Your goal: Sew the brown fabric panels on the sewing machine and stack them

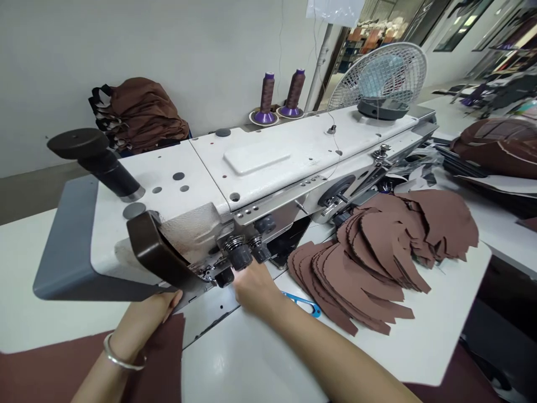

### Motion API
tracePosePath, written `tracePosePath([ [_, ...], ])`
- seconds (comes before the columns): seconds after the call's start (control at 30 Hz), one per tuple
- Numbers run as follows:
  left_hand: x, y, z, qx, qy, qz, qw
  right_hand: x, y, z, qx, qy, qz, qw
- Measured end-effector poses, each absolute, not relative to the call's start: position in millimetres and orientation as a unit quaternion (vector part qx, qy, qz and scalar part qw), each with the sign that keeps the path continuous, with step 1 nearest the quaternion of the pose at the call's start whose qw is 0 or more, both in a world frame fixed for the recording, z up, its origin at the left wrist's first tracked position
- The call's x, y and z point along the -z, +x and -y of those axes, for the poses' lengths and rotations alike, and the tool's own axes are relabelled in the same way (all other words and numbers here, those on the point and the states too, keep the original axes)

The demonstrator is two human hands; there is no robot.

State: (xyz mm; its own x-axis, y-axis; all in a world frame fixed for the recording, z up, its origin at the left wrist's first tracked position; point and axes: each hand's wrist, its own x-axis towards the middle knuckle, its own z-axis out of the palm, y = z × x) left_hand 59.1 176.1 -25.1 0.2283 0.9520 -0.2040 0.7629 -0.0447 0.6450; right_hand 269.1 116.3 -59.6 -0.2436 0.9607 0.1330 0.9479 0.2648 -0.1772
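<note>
The sewing machine [235,168] sits on the counter [247,364], with the left hand [145,322] on a flat sheet [42,366] in front of it and the right hand [255,288] just below its knobs [239,254]. A heap of cut pieces [377,252] lies to the right of the right hand, with snips [304,305] poking out from under its edge. Behind the machine stand two thread spools [267,95], a fan [377,78] sits on its far end, and a pile of sewn pieces [138,115] rests by the wall [126,50].

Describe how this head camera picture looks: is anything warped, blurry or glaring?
In the head view, wide-angle warping bends the long white sewing machine; soft even light casts faint shadows without harsh glare; the stacked brown cut fabric pieces look sharp, the distant shelves blurrier.
</note>
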Motion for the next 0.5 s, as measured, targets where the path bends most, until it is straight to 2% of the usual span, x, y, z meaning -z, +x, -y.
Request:
tracePosePath([
  [0.2,21,79,-158,0.149,0.837,-0.526,0.006,61,269,-117,-0.029,-0.600,0.792,0.109],
  [0.33,10,90,-148,0.214,0.840,-0.499,-0.009,64,269,-118,-0.032,-0.598,0.794,0.108],
  [0.5,3,99,-139,0.221,0.846,-0.486,0.005,68,269,-118,-0.033,-0.600,0.793,0.106],
])
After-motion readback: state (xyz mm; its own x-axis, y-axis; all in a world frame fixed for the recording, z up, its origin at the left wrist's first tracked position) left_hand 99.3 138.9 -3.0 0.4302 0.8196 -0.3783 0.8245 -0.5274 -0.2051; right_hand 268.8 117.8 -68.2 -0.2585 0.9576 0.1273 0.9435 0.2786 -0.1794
